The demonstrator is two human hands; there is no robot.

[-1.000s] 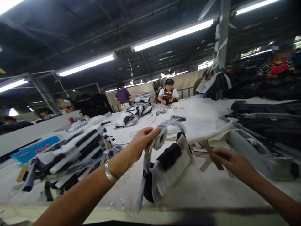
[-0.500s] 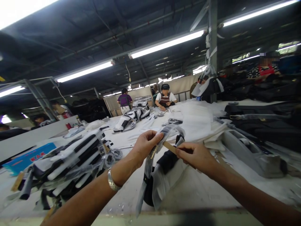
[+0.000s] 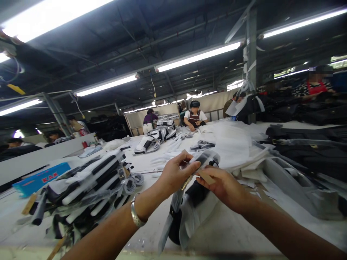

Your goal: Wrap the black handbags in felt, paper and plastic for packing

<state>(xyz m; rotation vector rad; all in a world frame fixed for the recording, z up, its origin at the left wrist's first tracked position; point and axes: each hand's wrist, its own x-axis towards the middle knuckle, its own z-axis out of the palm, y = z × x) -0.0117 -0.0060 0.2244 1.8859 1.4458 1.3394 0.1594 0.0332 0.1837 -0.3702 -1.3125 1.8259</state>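
While left hand (image 3: 176,173) pinches dark plastic-wrapped strap (image 3: 205,156), right hand (image 3: 227,186) pinches flat tan strip (image 3: 206,177); wrapped already, fastening left imo.

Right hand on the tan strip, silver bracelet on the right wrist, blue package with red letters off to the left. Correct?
Not quite: the head view shows the silver bracelet on the wrist of the left hand. The right hand is on the tan strip, and the blue package with red letters is off to the left.
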